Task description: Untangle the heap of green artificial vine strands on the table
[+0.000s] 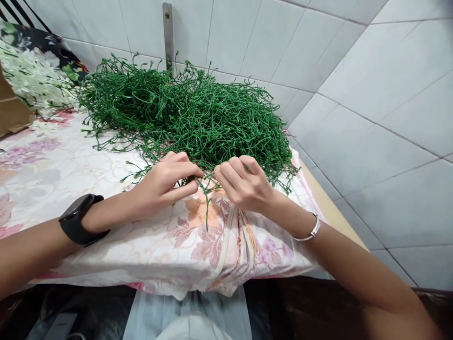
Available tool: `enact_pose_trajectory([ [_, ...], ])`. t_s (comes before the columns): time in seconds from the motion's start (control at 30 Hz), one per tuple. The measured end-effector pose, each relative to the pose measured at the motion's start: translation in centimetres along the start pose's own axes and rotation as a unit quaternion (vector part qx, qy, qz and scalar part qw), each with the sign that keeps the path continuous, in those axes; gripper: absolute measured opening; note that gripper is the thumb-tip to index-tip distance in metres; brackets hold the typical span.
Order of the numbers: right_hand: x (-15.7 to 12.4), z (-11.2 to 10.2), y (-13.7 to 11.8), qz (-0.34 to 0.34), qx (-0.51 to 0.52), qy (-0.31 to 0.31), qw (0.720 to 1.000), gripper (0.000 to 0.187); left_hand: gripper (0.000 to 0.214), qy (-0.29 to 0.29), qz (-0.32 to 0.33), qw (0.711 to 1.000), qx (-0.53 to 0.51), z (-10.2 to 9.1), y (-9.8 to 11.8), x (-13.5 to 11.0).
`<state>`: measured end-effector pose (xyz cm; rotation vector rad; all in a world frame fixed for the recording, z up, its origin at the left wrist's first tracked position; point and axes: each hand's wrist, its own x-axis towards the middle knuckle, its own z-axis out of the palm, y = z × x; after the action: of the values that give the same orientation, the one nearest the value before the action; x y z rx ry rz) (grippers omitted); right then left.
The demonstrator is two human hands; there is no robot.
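Observation:
Between my two hands, in front of a big heap of green plastic stems (226,118), hangs one thin green stem (206,203). My left hand (168,179), with a black watch on its wrist, pinches this stem between thumb and forefinger. My right hand (244,182) is closed close beside it, knuckles up, its fingertips at the stem's upper branches; the fingers partly hide what they grip. Loose stems of the heap lie just behind both hands on the flowered tablecloth (141,245).
White artificial flowers (38,80) are piled at the far left, beside a cardboard box (12,104). A metal strip (168,33) stands against the tiled wall (230,38) behind the heap. Another tiled wall borders the table on the right.

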<state>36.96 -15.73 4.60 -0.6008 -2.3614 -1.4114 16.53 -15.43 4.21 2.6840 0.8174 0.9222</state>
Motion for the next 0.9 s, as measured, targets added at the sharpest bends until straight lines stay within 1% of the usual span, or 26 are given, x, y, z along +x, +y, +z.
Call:
enact_pose_trajectory([
  [0.23,-0.41,-0.05,0.67,-0.005,0.032,0.035,0.999,0.015,0.016,0.019,0.027,0.999,-0.016,0.17,0.18,-0.24],
  [0.43,-0.26,-0.05,0.76,-0.005,0.036,0.041,0.998,0.016,0.015,0.03,0.021,0.999,-0.025,0.18,0.35,-0.37],
  [0.7,-0.16,-0.24,0.75,-0.002,0.036,0.032,0.999,0.016,0.014,0.036,-0.022,0.998,-0.057,0.32,0.51,-0.49],
  [0.9,-0.46,-0.17,0.83,0.023,0.042,0.037,0.998,0.01,0.02,0.009,-0.072,0.996,-0.042,0.99,0.79,-0.46],
])
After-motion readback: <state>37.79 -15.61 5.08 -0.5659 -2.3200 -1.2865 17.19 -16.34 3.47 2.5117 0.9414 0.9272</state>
